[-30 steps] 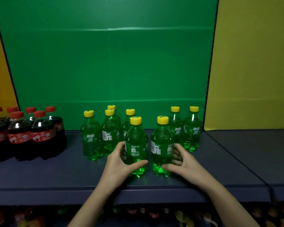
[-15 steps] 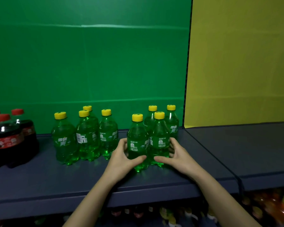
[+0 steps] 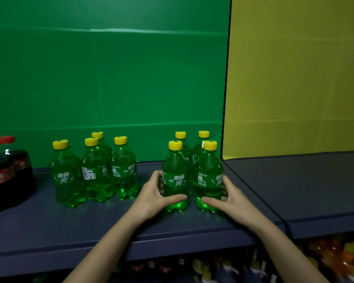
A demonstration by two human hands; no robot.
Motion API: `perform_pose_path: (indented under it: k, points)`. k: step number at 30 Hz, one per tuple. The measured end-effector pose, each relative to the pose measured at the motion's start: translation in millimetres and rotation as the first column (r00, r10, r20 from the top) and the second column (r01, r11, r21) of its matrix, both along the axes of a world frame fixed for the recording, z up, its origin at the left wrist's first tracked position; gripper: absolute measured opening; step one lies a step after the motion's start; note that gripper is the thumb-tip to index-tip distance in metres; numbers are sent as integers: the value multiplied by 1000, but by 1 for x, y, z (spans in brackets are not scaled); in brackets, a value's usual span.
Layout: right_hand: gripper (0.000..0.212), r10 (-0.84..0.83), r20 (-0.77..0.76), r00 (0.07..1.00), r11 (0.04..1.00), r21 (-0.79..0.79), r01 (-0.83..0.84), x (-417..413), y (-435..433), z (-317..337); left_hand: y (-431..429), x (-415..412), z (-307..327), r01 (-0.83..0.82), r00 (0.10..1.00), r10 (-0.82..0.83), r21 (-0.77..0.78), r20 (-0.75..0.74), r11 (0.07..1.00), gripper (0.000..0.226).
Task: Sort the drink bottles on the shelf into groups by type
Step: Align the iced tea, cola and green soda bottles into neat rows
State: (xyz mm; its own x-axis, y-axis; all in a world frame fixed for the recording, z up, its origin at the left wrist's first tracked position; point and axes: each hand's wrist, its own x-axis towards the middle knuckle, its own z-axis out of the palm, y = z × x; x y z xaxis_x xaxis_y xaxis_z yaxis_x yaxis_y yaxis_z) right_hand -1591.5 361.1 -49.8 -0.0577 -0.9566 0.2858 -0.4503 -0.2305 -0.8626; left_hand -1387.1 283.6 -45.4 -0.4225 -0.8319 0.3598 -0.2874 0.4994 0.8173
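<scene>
On the dark blue shelf my left hand grips a green lemon-lime bottle with a yellow cap. Beside it my right hand grips a second green bottle. Both stand upright near the right end of the green-backed section, just in front of two more green bottles. Further left stands a group of several green bottles. Dark cola bottles with red caps are at the far left edge.
A second shelf section with a yellow back panel lies to the right, past a seam. Below the shelf edge a lower level holds assorted bottles, dimly lit.
Both hands have slid their two green bottles to the right, up against the two bottles at the back right. The view has turned right, so the cola bottles are mostly out of frame.
</scene>
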Motion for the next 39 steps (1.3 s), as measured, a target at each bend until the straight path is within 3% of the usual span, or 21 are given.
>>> perform_pose_path:
  k: [7,11,16,20,30,32,35,37,39]
  points:
    - [68,-159,-180,971,983,-117,140,2,-3,-2,2,-1,-3,-3,1000,3,-11,-29,1000,51]
    - [62,-98,-99,990,993,-70,92,-3,-1,0,8,-3,-2,-86,996,84,-80,-28,993,50]
    - [74,-116,-86,990,992,-52,112,-4,-9,2,12,-13,4,-144,990,141,-162,-30,976,53]
    - [63,-139,-68,988,986,-103,131,-7,-17,-3,7,-23,2,-186,982,180,-164,-53,969,58]
    - [80,-218,-75,973,972,-103,210,-15,-27,-10,-6,-35,-9,-226,974,227,-160,-8,961,67]
    - [76,-299,-63,952,943,-173,284,-11,-20,-8,0,-30,-8,-234,970,241,-183,17,955,64]
    - [45,-453,7,892,806,-424,413,-4,-7,-3,12,-11,-11,-277,957,289,-276,1,920,49]
    - [29,-386,54,921,779,-515,357,8,3,1,17,13,-14,-354,932,360,-367,-54,860,33]
    - [26,-218,34,975,817,-540,202,26,7,5,17,42,-15,-468,879,454,-435,-144,769,23]
